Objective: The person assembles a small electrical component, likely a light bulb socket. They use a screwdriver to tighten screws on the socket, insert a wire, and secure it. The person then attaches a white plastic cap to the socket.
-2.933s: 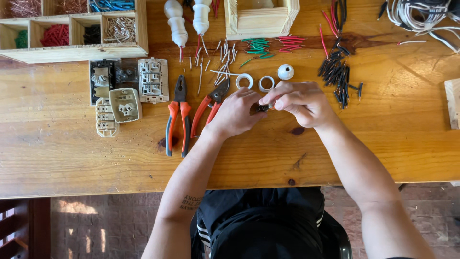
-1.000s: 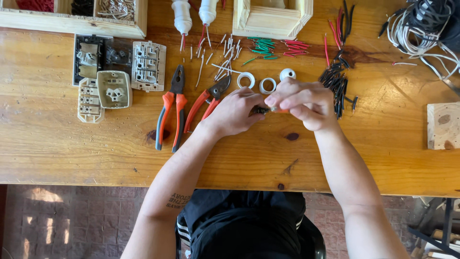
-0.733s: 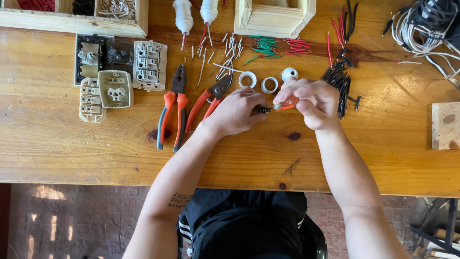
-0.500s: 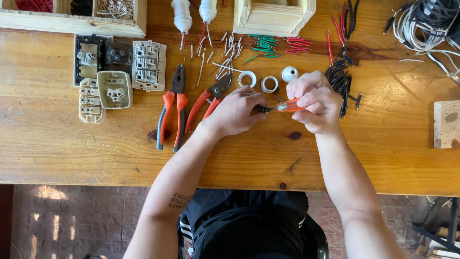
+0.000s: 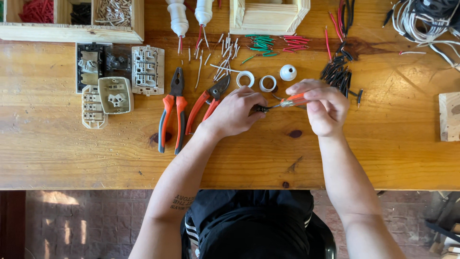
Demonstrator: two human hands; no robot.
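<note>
My left hand [image 5: 237, 111] is closed around a small dark part [image 5: 261, 108] just above the wooden table [image 5: 72, 153]. My right hand [image 5: 322, 106] grips a small screwdriver with an orange handle [image 5: 293, 100]; its thin metal tip points left into the dark part. Both hands are over the middle of the table, close together. Most of the dark part is hidden by my left fingers.
Two orange-handled pliers [image 5: 172, 112] [image 5: 207, 101] lie left of my hands. White rings [image 5: 245, 78] and a white cap [image 5: 288, 72] sit just behind them, with black wire pieces [image 5: 338, 74] to the right. Socket parts [image 5: 115, 76] lie at left; wooden boxes [image 5: 72, 19] and a cable bundle [image 5: 426, 19] at the back.
My right hand has drawn to the right, away from the left, so the orange screwdriver now shows between them. The left hand stays on the dark part.
</note>
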